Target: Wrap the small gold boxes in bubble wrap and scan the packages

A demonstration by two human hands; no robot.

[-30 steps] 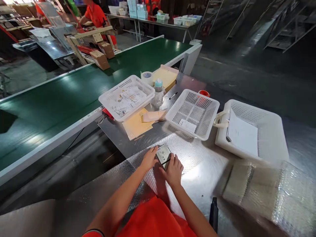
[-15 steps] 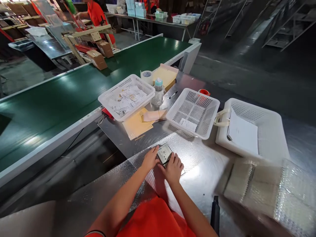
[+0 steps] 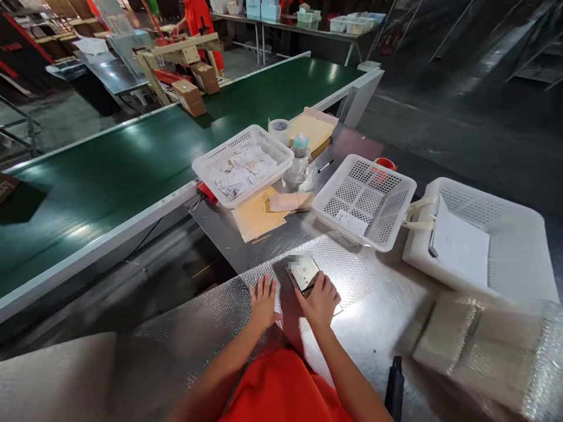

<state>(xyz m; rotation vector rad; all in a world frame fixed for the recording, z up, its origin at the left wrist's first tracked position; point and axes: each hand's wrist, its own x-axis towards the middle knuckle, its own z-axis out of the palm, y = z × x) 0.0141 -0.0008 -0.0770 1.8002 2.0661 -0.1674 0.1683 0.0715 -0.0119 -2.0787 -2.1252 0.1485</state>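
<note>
A flat dark item with a white printed label (image 3: 304, 274) lies on a sheet of bubble wrap (image 3: 246, 281) on the metal table. My right hand (image 3: 321, 300) grips its near right edge, the thumb along the near side. What the item is cannot be made out. A pale edge shows under my right hand. My left hand (image 3: 264, 305) rests on the bubble wrap to the left of the item, apart from it, with fingers spread and nothing in them.
Beyond my hands stand a white basket of papers (image 3: 210, 181), a second white basket (image 3: 323, 202) and a deep white bin (image 3: 519, 246). Yellow envelopes (image 3: 253, 220) lie nearby. Bubble-wrapped packs (image 3: 488, 340) sit at right. A green conveyor (image 3: 145, 158) runs along the left.
My left hand has let go of the labelled item and moved left onto the bubble wrap, fingers spreading. My right hand stays on the item. The view has shifted slightly left.
</note>
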